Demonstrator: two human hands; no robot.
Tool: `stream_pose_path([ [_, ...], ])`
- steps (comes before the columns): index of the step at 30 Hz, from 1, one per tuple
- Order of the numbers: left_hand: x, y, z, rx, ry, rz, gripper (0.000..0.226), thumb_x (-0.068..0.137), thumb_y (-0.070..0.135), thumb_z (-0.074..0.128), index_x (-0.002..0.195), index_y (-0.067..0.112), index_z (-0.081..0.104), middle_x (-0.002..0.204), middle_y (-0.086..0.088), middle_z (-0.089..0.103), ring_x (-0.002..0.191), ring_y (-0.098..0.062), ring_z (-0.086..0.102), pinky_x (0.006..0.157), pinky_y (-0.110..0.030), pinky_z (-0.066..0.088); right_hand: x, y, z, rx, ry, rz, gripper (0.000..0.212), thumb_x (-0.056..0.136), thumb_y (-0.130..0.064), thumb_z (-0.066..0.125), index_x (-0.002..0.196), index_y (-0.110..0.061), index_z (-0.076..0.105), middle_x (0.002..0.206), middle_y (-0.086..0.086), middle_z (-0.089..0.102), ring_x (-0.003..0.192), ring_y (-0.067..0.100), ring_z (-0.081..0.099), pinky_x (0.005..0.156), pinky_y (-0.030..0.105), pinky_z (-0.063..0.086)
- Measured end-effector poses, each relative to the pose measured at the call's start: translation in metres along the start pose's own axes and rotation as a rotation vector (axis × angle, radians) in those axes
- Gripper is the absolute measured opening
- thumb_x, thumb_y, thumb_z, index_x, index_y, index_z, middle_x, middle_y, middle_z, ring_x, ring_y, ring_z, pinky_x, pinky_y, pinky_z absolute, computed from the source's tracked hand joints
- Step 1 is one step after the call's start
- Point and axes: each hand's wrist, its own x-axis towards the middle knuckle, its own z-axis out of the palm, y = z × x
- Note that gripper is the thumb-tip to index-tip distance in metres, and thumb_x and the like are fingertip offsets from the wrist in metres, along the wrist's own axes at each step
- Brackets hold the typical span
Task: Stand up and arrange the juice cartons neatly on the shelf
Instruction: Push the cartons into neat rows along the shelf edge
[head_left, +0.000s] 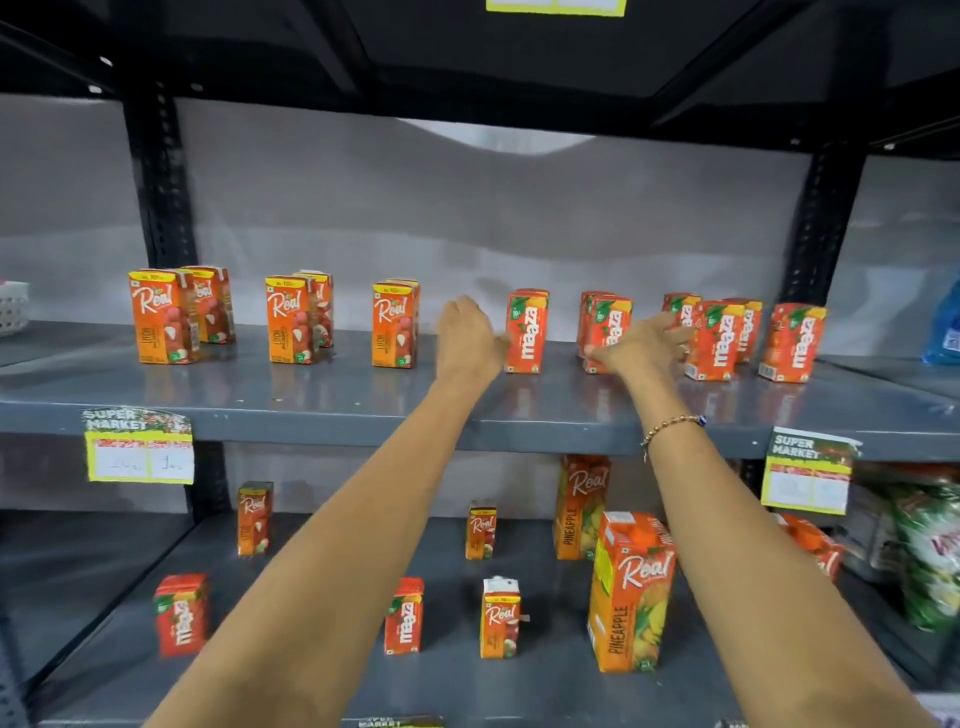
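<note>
Small orange Real litchi cartons stand upright in pairs on the upper grey shelf (332, 400): one pair (163, 317) at the left, another pair (291, 319), then one more (395, 325). Red Maaza cartons stand to the right: one (525, 332), a pair (608, 325), a cluster (717, 340) and one (792, 343). My left hand (467, 338) is flat and open, its thumb side touching the single Maaza carton. My right hand (644, 345) is spread between the Maaza pair and the cluster, with its thumb against the pair's base.
The lower shelf (322, 670) holds scattered small Real (500, 618) and Maaza (182, 616) cartons and two tall Real pineapple cartons (631, 592). Price tags (139, 447) hang on the upper shelf's edge. Black uprights (161, 182) frame the bay. Green packets (930, 551) lie at the right.
</note>
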Motion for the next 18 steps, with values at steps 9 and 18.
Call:
stream_pose_path([
  [9,0.012,0.048,0.065,0.053,-0.195,-0.271,0.070,0.086,0.023,0.065,0.136,-0.007,0.026,0.135,-0.020,0.040,0.126,-0.031,0.042,0.101,-0.034,0.039,0.039,0.009,0.016,0.114,-0.258,-0.057,0.086,0.075,-0.029,0.077,0.134,-0.003,0.021,0.131,0.018,0.051,0.121,0.034,0.050,0.096,0.038,0.042],
  [18,0.016,0.051,0.072,0.029,-0.231,-0.235,0.068,0.083,0.028,0.068,0.132,-0.003,0.033,0.130,-0.019,0.048,0.121,-0.032,0.050,0.095,-0.036,0.043,0.051,0.027,0.016,0.125,-0.200,-0.104,0.076,0.075,-0.027,0.076,0.129,-0.006,0.027,0.123,0.016,0.055,0.112,0.033,0.056,0.080,0.033,0.044],
])
